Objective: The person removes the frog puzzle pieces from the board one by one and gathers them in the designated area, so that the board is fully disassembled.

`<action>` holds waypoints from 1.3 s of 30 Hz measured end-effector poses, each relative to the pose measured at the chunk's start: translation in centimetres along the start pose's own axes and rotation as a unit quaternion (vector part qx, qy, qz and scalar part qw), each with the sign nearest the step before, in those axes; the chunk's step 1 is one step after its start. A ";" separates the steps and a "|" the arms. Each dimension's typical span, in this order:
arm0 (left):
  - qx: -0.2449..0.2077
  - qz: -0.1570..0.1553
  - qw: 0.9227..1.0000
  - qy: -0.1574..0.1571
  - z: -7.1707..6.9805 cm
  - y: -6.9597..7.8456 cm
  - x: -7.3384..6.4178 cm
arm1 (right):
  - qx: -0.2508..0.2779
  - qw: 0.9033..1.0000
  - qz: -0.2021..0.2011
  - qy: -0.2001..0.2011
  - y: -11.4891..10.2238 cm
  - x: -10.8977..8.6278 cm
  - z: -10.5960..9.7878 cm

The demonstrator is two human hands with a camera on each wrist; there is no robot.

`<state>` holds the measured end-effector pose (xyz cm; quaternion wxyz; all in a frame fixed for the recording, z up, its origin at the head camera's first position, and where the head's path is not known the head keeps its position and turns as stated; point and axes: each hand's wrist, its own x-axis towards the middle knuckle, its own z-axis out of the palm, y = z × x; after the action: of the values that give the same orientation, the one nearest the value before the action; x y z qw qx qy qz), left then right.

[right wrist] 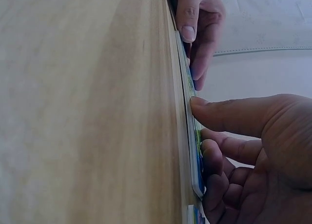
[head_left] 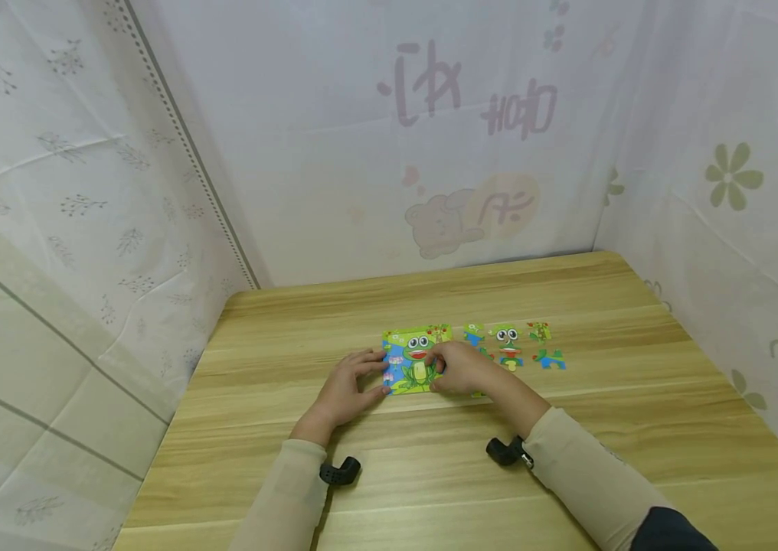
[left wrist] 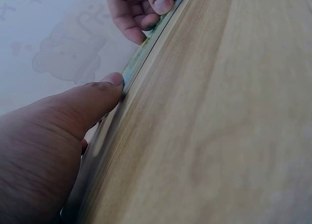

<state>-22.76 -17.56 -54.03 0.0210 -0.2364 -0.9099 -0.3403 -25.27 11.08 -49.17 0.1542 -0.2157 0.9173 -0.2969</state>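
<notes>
A frog picture board (head_left: 397, 376), green and blue, lies flat on the wooden table. At its left edge my left hand (head_left: 346, 389) touches it, fingers spread and the thumb tip near the close corner. My right hand (head_left: 461, 369) is over its right side, fingers curled, the thumb (right wrist: 229, 115) against the near edge. The curled fingers hide that part of the board; whether a loose piece is under them does not show. Beside this hand, to the right, lie several puzzle pieces, among them a frog-eyes piece (head_left: 508, 335) and a blue-and-green piece (head_left: 551, 360).
The wooden table (head_left: 389, 474) ends at a white printed curtain (head_left: 334, 191) behind and at both sides. A piece with a red-dotted tree (head_left: 539, 330) lies at the far right of the pieces. Each wrist wears a black camera (head_left: 341, 471).
</notes>
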 end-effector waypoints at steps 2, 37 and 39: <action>0.001 -0.001 1.000 0.000 0.0 0.0 0.0 | 0.001 1.000 0.004 0.000 -0.1 0.0 0.0; 0.006 0.004 1.000 -0.002 0.2 -0.3 0.0 | 0.024 0.999 -0.022 0.015 0.4 -0.4 -0.1; 0.006 0.004 1.000 -0.001 0.2 -0.2 0.0 | 0.015 0.999 -0.024 0.018 0.3 -0.4 0.0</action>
<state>-22.84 -17.61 -54.31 0.0228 -0.2406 -0.9110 -0.3342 -25.03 11.51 -49.31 0.1339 -0.2304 0.9100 -0.3177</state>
